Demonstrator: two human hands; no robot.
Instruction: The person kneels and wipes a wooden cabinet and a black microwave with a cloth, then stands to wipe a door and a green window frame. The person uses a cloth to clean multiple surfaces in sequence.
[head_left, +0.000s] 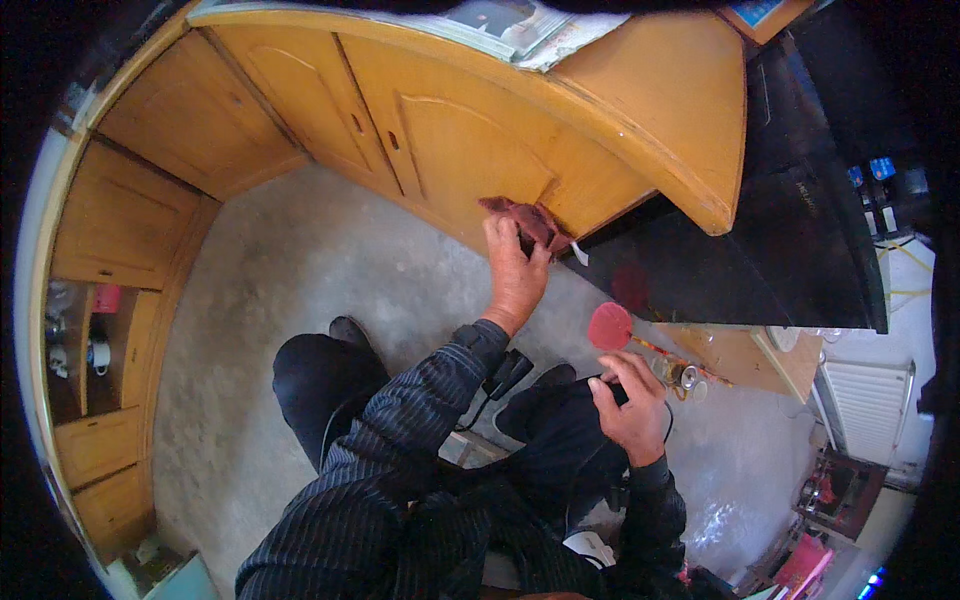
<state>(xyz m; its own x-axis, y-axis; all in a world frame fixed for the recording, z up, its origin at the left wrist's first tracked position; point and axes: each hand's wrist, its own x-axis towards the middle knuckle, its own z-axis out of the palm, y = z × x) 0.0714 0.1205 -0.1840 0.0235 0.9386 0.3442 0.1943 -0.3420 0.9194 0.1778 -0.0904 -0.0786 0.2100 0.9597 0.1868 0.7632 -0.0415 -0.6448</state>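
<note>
My left hand (517, 274) is raised towards the wooden cabinet and grips a bunched dark red cloth (531, 219) with a white tag hanging from it. The cloth is close to the lower part of a cabinet door (465, 150); whether it touches the wood I cannot tell. Over my right knee is my right hand (631, 401), its fingers loosely curled and nothing visible between them. Just beyond its fingertips, a red fly swatter (610, 326) stands out beside the black cabinet's side.
A black glossy appliance or cabinet (750, 255) adjoins the wooden counter's corner (720, 217). A glass jar (684, 377) is near the swatter's handle. Wooden cupboards (112, 217) curve round the left. A white radiator (866, 405) is at the far right, and a black cable lies between my legs.
</note>
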